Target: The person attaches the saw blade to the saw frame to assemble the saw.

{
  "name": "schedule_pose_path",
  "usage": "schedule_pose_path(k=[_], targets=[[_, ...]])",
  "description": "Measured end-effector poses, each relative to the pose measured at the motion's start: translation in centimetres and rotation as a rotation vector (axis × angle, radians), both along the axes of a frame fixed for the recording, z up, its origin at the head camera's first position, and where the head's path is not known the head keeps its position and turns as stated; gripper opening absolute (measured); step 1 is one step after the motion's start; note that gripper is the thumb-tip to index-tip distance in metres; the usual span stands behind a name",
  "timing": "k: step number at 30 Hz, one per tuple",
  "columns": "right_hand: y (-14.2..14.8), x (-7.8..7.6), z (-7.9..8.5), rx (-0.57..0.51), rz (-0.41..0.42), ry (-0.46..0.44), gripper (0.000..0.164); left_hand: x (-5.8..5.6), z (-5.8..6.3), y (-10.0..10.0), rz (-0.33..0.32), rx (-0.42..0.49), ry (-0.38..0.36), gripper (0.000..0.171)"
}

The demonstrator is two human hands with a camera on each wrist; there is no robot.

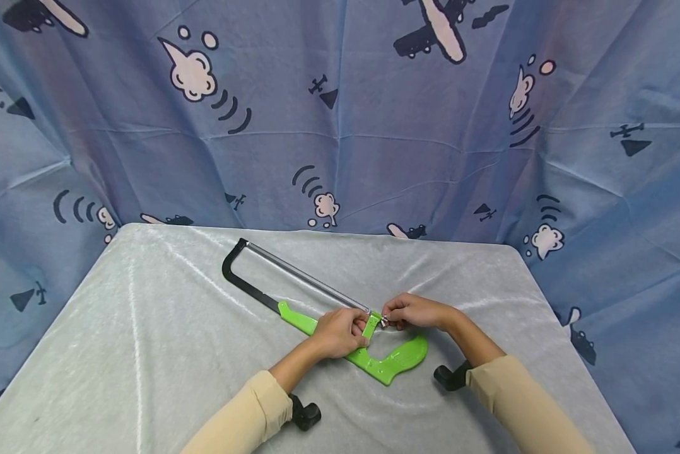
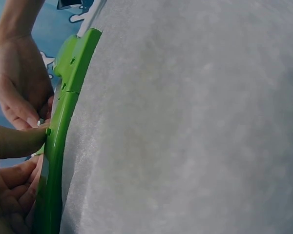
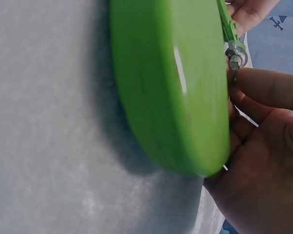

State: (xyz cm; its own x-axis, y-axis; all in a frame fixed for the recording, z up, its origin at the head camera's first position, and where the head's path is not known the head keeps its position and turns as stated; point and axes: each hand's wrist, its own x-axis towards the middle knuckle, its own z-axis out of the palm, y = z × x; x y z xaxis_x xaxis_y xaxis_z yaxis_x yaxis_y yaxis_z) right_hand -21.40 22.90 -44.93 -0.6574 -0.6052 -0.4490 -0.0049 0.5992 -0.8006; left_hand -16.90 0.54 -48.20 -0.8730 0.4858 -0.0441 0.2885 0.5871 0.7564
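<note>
A hacksaw with a green handle (image 1: 404, 358) and a black front frame (image 1: 250, 289) lies slantwise on the cloth-covered table. Its silver blade bar (image 1: 306, 275) runs along the far side. My left hand (image 1: 340, 332) grips the green post (image 1: 369, 326) near the handle, thumb and fingers around it. At the blade's near end, a metal wing nut (image 3: 235, 59) sits on the tensioning bolt. The thumb and fingertips of my right hand (image 1: 416, 311) pinch this wing nut. In the right wrist view the handle's rounded end hides part of the right fingers.
Pale velvety cloth (image 1: 204, 378) covers the table, with creases across it. Behind the far edge hangs a blue curtain (image 1: 340, 139) with printed planes and clouds. Black wrist mounts (image 1: 306, 415) stick out beneath both forearms, close over the cloth.
</note>
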Motion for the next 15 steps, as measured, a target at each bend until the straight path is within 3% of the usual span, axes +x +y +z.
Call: schedule_pose_path(k=[6, 15], targets=[[-0.21, 0.30, 0.25, -0.009, -0.010, 0.033, 0.022, 0.00, 0.09, -0.07, -0.001, -0.001, 0.005, 0.035], [0.13, 0.68, -0.01, -0.072, -0.037, 0.136, 0.008, 0.08, 0.08, -0.08, 0.000, 0.000, 0.006, 0.036]])
